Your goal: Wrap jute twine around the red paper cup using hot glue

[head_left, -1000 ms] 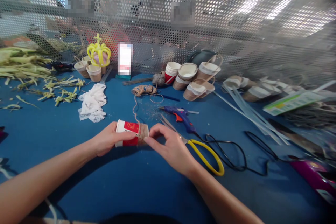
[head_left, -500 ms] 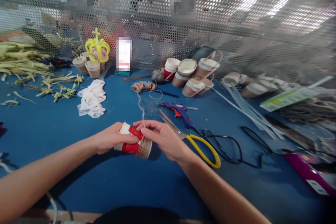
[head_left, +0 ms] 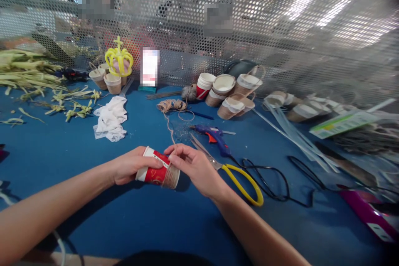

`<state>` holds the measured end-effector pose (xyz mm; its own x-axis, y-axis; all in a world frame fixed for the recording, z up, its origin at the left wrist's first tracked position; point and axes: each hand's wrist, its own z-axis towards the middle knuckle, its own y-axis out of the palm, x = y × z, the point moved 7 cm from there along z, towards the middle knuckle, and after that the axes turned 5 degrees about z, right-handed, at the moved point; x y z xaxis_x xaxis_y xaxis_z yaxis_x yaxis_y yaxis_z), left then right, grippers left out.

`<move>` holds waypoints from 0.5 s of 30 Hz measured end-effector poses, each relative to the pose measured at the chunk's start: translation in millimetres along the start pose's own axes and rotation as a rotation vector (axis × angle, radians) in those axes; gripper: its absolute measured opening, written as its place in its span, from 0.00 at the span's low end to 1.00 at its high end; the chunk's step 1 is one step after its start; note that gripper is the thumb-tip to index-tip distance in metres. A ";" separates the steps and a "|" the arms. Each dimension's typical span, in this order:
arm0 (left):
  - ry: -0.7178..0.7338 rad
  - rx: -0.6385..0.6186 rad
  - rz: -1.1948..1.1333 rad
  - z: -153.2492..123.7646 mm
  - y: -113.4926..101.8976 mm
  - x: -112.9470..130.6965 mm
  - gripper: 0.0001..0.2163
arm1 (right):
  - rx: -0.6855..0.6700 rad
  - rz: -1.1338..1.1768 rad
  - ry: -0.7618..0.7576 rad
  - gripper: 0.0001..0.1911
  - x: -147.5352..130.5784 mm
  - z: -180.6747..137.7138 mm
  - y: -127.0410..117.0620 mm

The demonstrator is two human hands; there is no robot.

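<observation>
My left hand is closed around a red and white paper cup, which lies tilted on its side with its rim to the left. Brown twine is wound in rows about the cup's base end. Between the thumb and fingers of my right hand the strand of twine is pinched close to the cup. That strand runs back to a loose coil of twine. Scissors with yellow handles lie just right of my right hand. Behind them rests a blue glue gun.
Twine-wrapped cups stand at the back, beside a stack of paper cups. Clear glue sticks and a purple box lie right. A white cloth, a yellow crown and dried husks are left. Perforated metal bounds the table.
The cup has turned slightly in my left hand, so more of its printing shows. My right hand has shifted a little right, still pinching the twine. The view has tilted slightly.
</observation>
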<state>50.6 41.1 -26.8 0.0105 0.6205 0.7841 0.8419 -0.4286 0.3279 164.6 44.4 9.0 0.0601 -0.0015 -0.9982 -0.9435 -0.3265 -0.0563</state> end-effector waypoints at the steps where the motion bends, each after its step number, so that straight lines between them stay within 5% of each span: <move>1: 0.000 0.002 0.004 -0.2 -0.1 -0.5 0.08 | 0.009 -0.034 -0.018 0.08 -1.2 -0.3 0.0; 7: 0.014 0.022 -0.001 -1.2 1.9 0.1 0.07 | 0.090 -0.201 -0.062 0.06 -1.2 0.7 -6.1; 12: 0.098 0.159 -0.151 0.3 -4.9 10.2 0.08 | 0.306 -0.305 -0.058 0.10 -8.6 -5.8 -21.9; 15: 0.147 0.216 -0.234 0.5 -7.8 13.9 0.07 | 0.286 -0.411 -0.111 0.08 -16.9 -10.6 -14.0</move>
<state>44.5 53.4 -18.7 -0.2611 0.5776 0.7735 0.9071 -0.1272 0.4012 180.2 39.0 26.8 0.4241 0.1784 -0.8879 -0.9017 -0.0077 -0.4323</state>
